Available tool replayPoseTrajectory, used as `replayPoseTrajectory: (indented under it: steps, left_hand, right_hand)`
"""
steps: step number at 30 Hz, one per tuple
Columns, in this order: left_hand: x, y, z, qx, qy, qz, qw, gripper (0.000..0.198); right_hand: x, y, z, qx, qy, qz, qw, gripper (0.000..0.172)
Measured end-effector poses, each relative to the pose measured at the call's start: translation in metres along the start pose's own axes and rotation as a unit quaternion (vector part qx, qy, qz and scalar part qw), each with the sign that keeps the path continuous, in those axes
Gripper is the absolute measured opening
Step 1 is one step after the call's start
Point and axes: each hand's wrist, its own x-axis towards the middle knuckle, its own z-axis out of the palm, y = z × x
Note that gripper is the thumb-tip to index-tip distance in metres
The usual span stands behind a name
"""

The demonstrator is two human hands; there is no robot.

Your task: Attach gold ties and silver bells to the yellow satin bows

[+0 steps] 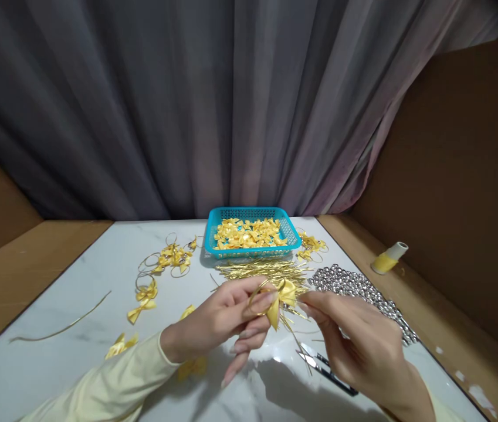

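My left hand [242, 319] pinches a yellow ribbon bow [287, 293] between thumb and forefinger, its other fingers loosely curled below. A loop of gold cord [253, 298] stands out from the bow at the left, and loose cord ends hang beneath it. Close to the bow's right side is my right hand [356, 334], thumb and forefinger pressed together. Whatever lies between those fingertips is too fine to make out. Below the hands, thread snips [325, 369] with a dark handle lie on the white marbled table [77, 375], partly behind my right hand.
A blue basket [208, 234] of yellow bows stands at the back. Gold cord pieces [257, 269] lie before it, silver beads [349, 282] to the right. Looped bows [172, 258] lie at left, one cord [64, 330] farther out. A yellow thread spool [389, 258] sits on the right-hand cardboard.
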Motion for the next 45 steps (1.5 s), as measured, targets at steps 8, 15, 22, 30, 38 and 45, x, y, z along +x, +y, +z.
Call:
replayPoseTrajectory:
  steps: [8,15,22,30,38,45]
  left_hand:
    - [-0.001,-0.001,0.001,0.008,-0.006,-0.012,1.0,0.023]
    - [-0.001,-0.001,0.002,0.031,-0.007,-0.017,0.999,0.023]
    - [-0.002,-0.003,0.001,0.087,-0.003,0.007,0.996,0.018]
    - [-0.005,-0.005,0.001,0.132,-0.012,0.01,0.991,0.019]
    - [-0.009,-0.004,0.002,0.231,0.003,0.018,0.973,0.021]
    - [-0.008,-0.002,0.004,0.285,0.0,0.007,0.958,0.022]
  right_hand:
    - [0.001,-0.007,-0.003,0.018,0.023,0.025,0.999,0.024]
    - [-0.001,-0.006,-0.003,0.021,0.019,0.028,0.999,0.023]
    - [0.001,-0.009,-0.005,0.04,0.002,0.045,0.998,0.021]
    - [0.0,-0.011,-0.008,0.064,-0.014,0.046,0.997,0.022]
    - [0.0,-0.011,-0.009,0.068,-0.022,0.044,0.996,0.023]
    - [0.001,-0.012,-0.006,0.122,-0.035,0.075,0.989,0.023]
